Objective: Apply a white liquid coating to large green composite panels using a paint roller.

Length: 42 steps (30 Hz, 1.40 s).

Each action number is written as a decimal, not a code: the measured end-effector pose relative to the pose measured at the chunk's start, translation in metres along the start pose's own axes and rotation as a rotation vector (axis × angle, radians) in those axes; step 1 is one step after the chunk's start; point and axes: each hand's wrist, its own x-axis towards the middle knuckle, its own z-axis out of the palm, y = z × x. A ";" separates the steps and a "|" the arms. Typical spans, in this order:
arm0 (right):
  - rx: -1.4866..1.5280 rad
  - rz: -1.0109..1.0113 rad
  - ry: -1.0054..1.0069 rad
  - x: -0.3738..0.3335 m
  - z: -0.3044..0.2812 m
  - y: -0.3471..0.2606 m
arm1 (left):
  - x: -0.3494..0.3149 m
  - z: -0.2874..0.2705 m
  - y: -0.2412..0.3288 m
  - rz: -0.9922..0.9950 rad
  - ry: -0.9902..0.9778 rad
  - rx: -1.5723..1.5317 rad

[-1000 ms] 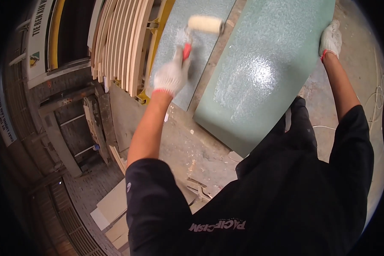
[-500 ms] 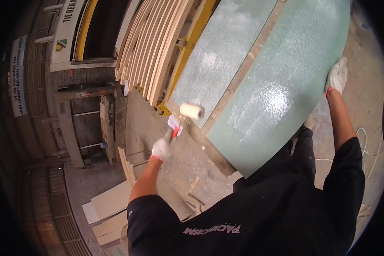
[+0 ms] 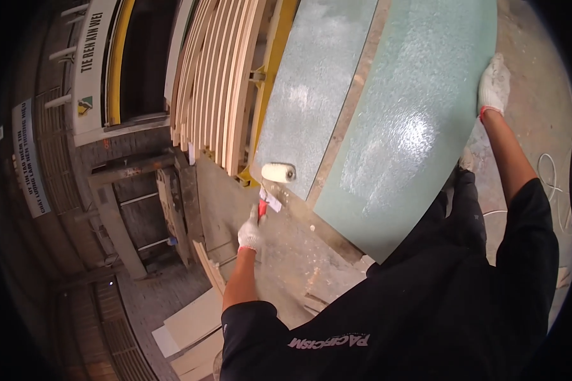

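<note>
My left hand [image 3: 250,232], in a white knitted glove, is closed round the red handle of a paint roller [image 3: 275,171]. The roller's cream sleeve is at the near end of a narrow pale grey-green panel [image 3: 311,76]; I cannot tell whether it touches the surface. A white scrap hangs by the handle. To the right lies a wider green panel [image 3: 368,222], glossy and wet-looking across its middle. My right hand [image 3: 494,87], gloved too, is at this panel's right edge and appears to grip it, though its fingertips are partly hidden.
Long wooden strips [image 3: 219,82] are stacked at the left against a yellow metal frame [image 3: 274,57]. Flat boards [image 3: 194,324] lie at the lower left. A pale cable [image 3: 548,174] curls over the floor at the right. A foot stands close beside the wide panel.
Relative to the narrow panel, the roller has shifted slightly and its sleeve has turned. My right hand stays at the wide panel's edge. The whole view has swung a little.
</note>
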 end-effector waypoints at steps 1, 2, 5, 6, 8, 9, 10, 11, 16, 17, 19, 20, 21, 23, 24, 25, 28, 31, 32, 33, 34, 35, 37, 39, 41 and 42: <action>-0.007 0.021 0.054 -0.002 0.001 0.000 | 0.003 0.007 0.005 -0.071 -0.024 0.006; -0.018 0.038 0.104 -0.004 -0.002 0.002 | 0.022 -0.002 0.031 0.018 0.038 -0.054; -0.046 0.048 0.039 -0.001 -0.002 -0.003 | 0.093 -0.060 0.110 0.113 0.186 -0.118; -0.061 0.042 0.004 -0.001 0.001 -0.005 | 0.113 -0.068 0.111 0.096 0.189 -0.140; -0.070 0.012 0.023 0.006 0.003 0.004 | 0.123 -0.076 0.110 0.141 0.159 -0.152; -0.065 -0.006 0.054 0.009 0.005 0.008 | 0.105 -0.062 0.099 0.146 0.189 -0.139; -0.066 -0.014 0.039 0.012 0.008 0.008 | 0.083 -0.047 0.088 0.157 0.225 -0.124; -0.093 -0.015 0.052 0.014 0.007 0.011 | 0.054 -0.038 0.087 0.079 0.092 -0.081; -0.088 -0.142 0.045 0.016 0.015 0.022 | -0.088 -0.016 0.058 -0.133 -0.081 -0.178; -0.079 -0.163 0.030 0.015 0.014 0.020 | -0.107 -0.013 0.054 -0.125 -0.034 -0.229; -0.055 -0.007 -0.075 0.020 0.008 0.017 | -0.131 0.005 0.066 -0.232 0.062 -0.390; -0.099 -0.136 -0.022 0.029 0.008 0.036 | -0.133 0.016 0.079 -0.307 0.147 -0.542; -0.149 -0.262 0.044 0.040 0.009 0.057 | -0.131 0.012 0.103 -0.353 0.139 -0.447; -0.103 -0.155 0.051 0.030 0.010 0.045 | -0.112 0.012 0.119 -0.415 0.094 -0.458; -0.069 -0.024 0.050 0.024 0.011 0.035 | -0.099 0.012 0.125 -0.472 0.030 -0.447; -0.065 -0.038 0.046 0.018 0.010 0.025 | -0.079 0.028 0.117 -0.421 0.197 -0.437; -0.011 0.021 -0.007 0.005 0.010 0.011 | 0.008 0.005 0.092 -0.457 0.190 -0.337; -0.028 -0.091 0.031 0.013 0.012 0.014 | 0.012 0.019 0.075 -0.350 0.193 -0.314; -0.031 -0.043 0.028 0.013 0.008 0.010 | 0.007 0.015 0.085 -0.356 0.156 -0.338; -0.035 0.005 0.024 0.013 0.006 0.009 | -0.019 0.023 0.102 -0.403 0.123 -0.361; -0.046 0.007 0.040 0.020 0.003 0.019 | -0.037 0.027 0.108 -0.387 0.112 -0.366; -0.081 -0.047 0.050 0.031 0.004 0.034 | -0.057 0.029 0.113 -0.427 0.046 -0.356; -0.123 -0.123 0.060 0.036 0.000 0.032 | -0.065 0.034 0.103 -0.207 0.248 -0.494; -0.017 0.020 0.058 0.008 0.002 0.004 | -0.021 0.006 0.094 -0.358 0.123 -0.398; -0.026 -0.002 0.024 0.000 0.017 -0.005 | 0.020 0.005 0.058 -0.321 0.251 -0.336; -0.055 -0.014 0.023 -0.001 0.022 -0.003 | 0.032 0.002 0.058 -0.326 0.248 -0.344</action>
